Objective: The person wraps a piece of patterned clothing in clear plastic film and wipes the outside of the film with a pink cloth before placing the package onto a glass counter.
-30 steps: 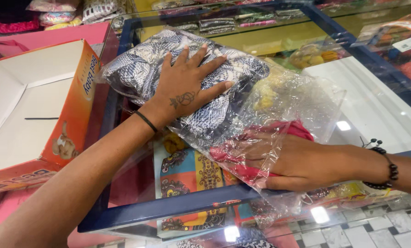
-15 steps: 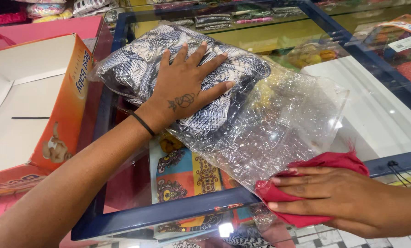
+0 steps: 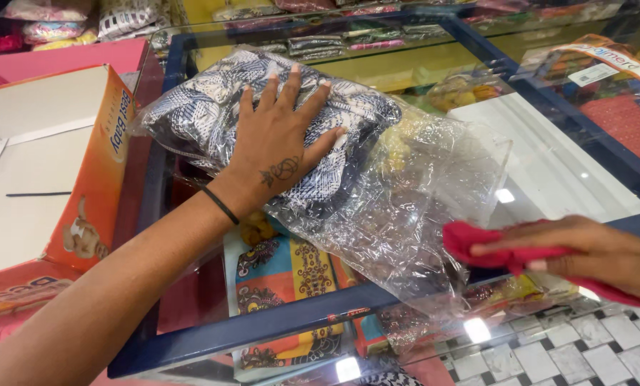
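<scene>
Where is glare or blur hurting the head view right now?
Head view: ceiling lights reflect as bright spots on the glass counter, near its front edge; the clear plastic bag glints and wrinkles, veiling what lies below. The right hand with the red cloth is slightly motion-blurred. The left hand on the patterned fabric is sharp.

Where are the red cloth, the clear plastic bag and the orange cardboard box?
red cloth [image 3: 470, 241]: head view, on its bunched end left of the right hand's fingers.
clear plastic bag [image 3: 434, 193]: head view, on its empty crinkled part.
orange cardboard box [image 3: 95, 179]: head view, on its upright orange side wall.
</scene>
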